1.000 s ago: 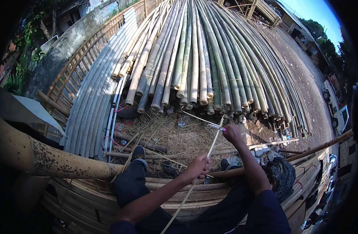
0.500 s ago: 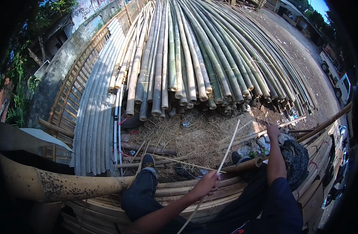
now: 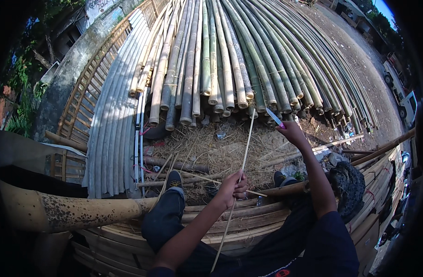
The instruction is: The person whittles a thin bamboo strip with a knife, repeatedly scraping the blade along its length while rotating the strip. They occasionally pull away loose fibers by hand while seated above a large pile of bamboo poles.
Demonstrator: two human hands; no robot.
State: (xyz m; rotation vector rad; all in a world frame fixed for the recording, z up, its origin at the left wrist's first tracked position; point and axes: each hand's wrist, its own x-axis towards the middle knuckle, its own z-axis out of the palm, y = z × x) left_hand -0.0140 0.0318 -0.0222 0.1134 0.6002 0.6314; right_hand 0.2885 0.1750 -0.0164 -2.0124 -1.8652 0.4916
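Since the earlier frames the right hand (image 3: pixel 292 132) has swung up and out to the right, away from the thin pale bamboo strip (image 3: pixel 241 164), and the strip now stands steeper, its top end pointing at the pile of poles.

The setting is an open yard in sunlight. A broad stack of long green and tan bamboo poles (image 3: pixel 230 60) lies on the ground ahead, cut ends toward the person, with a bundle of grey split bamboo slats (image 3: pixel 117 124) beside it on the left. Dry straw and shavings (image 3: pixel 211 150) cover the ground between the stack and the person's black shoes (image 3: pixel 173 181). A thick speckled yellow bamboo trunk (image 3: pixel 68 210) crosses the lower left.

The left hand (image 3: pixel 232 188) is closed in a fist around the strip near its middle, forearm rising from the lower edge. The right arm is stretched forward, its fingers wrapped around the pink handle of a slim knife (image 3: pixel 274 117), blade pointing up and left.
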